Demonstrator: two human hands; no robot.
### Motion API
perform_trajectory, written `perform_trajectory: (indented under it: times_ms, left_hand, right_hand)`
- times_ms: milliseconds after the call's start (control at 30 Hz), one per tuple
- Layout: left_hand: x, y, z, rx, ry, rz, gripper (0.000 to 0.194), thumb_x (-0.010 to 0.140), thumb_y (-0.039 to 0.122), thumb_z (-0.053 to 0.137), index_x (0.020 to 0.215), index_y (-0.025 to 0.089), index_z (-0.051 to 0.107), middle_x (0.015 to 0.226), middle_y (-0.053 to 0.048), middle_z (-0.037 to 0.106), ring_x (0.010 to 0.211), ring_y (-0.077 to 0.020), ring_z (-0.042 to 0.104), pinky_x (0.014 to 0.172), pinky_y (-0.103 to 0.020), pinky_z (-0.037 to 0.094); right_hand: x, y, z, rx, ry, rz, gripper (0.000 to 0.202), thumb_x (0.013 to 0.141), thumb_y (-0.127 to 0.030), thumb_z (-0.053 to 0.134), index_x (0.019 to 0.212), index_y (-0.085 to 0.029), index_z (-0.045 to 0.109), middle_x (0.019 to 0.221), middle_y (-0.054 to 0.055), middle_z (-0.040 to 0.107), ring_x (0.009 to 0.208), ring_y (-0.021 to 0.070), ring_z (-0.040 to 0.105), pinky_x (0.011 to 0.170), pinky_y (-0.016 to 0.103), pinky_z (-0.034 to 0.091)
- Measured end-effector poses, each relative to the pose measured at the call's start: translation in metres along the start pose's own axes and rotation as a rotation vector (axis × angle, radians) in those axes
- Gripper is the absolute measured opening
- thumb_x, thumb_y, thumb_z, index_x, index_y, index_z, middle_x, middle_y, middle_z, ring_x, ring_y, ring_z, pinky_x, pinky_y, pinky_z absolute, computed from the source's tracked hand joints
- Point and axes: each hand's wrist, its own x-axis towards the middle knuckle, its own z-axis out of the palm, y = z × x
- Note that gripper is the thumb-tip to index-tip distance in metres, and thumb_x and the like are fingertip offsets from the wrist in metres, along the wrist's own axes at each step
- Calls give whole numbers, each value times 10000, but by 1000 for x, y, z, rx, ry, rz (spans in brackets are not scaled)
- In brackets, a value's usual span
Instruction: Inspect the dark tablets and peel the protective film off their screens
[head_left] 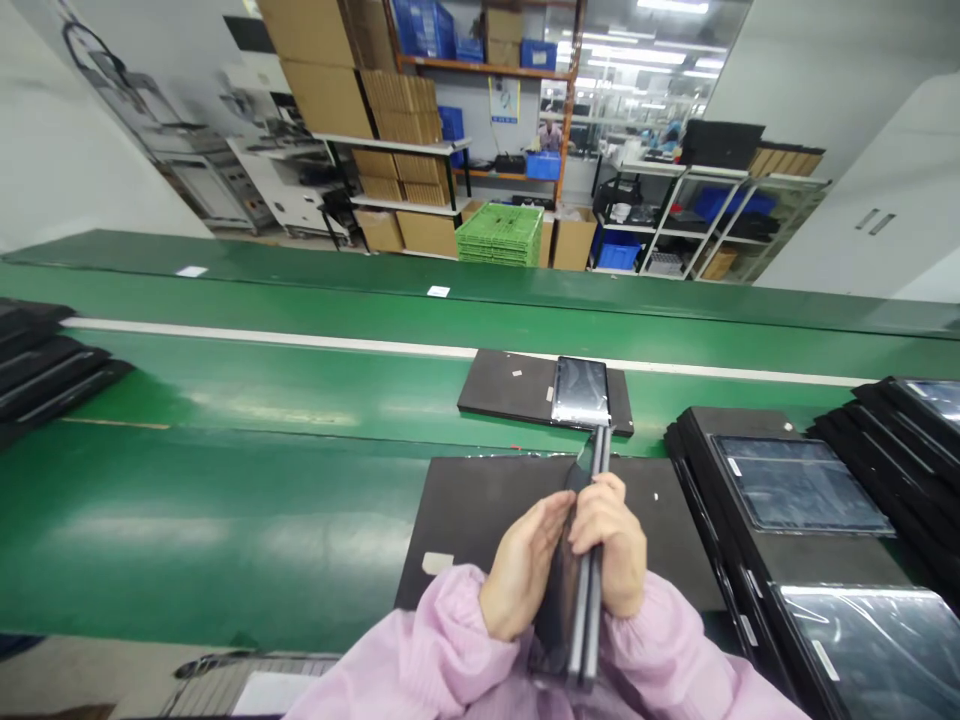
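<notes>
Two slim panels (586, 625) stand on edge over the dark mat (480, 500), between both hands. Right hand (615, 545): fingers curled over the edges, pinching the pair. Left hand (525, 570): flat, fingers together along the glossy left face (can't tell if it's actually pressing). I'd hold edges flush, squeeze light and even, fingertips off the glossy side

We have panels (585, 610) on edge between our left hand (525, 565) and right hand (611, 540), above a mat (476, 500), with a screen (581, 390) on a pad (510, 392) beyond, screen-topped stacks (832, 560) at right, another stack (56, 375) far left, and shelves (487, 67) behind the bench (225, 530).
</notes>
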Motion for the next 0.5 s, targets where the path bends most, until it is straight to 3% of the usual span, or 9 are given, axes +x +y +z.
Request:
perform_trajectory:
  times_ms: [100, 167, 200, 300, 367, 433, 500]
  left_hand:
    - [-7, 13, -20, 408, -373, 154, 691, 680, 631, 621, 1153, 128, 624, 1253, -182, 561, 1251, -308, 434, 1104, -447, 227]
    - [-8, 22, -26, 762, -544, 384, 777, 566, 523, 770, 1222, 155, 573, 1344, -173, 467, 1322, -334, 308, 1121, -478, 120]
    - [-6, 25, -26, 888, -566, 493, 742, 564, 427, 801, 1223, 175, 571, 1363, -159, 440, 1334, -333, 280, 1120, -484, 106]
    - [-3, 26, -19, 973, -461, 625, 467, 698, 237, 696, 1159, 223, 626, 1295, -128, 519, 1267, -305, 410, 1094, -456, 244]
    - [-6, 26, -15, 917, -275, 533, 380, 691, 223, 685, 1071, 215, 683, 1176, -131, 618, 1158, -320, 528, 1041, -443, 348]
    - [-12, 29, -12, 825, -23, 394, 292, 612, 279, 748, 886, 179, 737, 985, -145, 699, 1007, -361, 611, 957, -468, 430]
    - [-21, 33, -12, 646, 145, 264, 304, 547, 332, 783, 782, 150, 721, 852, -133, 716, 872, -361, 645, 842, -471, 494]
  right_hand:
    - [26, 13, -24, 241, 301, 199, 590, 952, -484, 280, 475, -242, 528, 465, 6, 468, 555, 173, 470, 723, 394, 384]
    - [43, 23, -39, 395, 393, 286, 583, 920, -558, 297, 469, -240, 484, 457, 0, 405, 522, 168, 442, 607, 353, 389]
    - [50, 27, -43, 431, 403, 312, 561, 901, -575, 331, 471, -238, 456, 461, -6, 385, 510, 164, 433, 584, 342, 391]
    - [61, 32, -43, 451, 365, 362, 544, 848, -634, 363, 480, -234, 392, 485, -7, 388, 513, 166, 441, 569, 336, 413]
    - [59, 28, -37, 435, 351, 453, 509, 842, -641, 356, 551, -235, 453, 556, 7, 469, 571, 177, 491, 591, 338, 433]
    - [52, 20, -36, 385, 302, 564, 378, 838, -583, 438, 764, -230, 555, 735, 23, 574, 705, 189, 553, 651, 330, 453]
    - [45, 13, -42, 226, 156, 633, 292, 801, -485, 558, 936, -227, 549, 852, 20, 600, 785, 184, 564, 691, 307, 453]
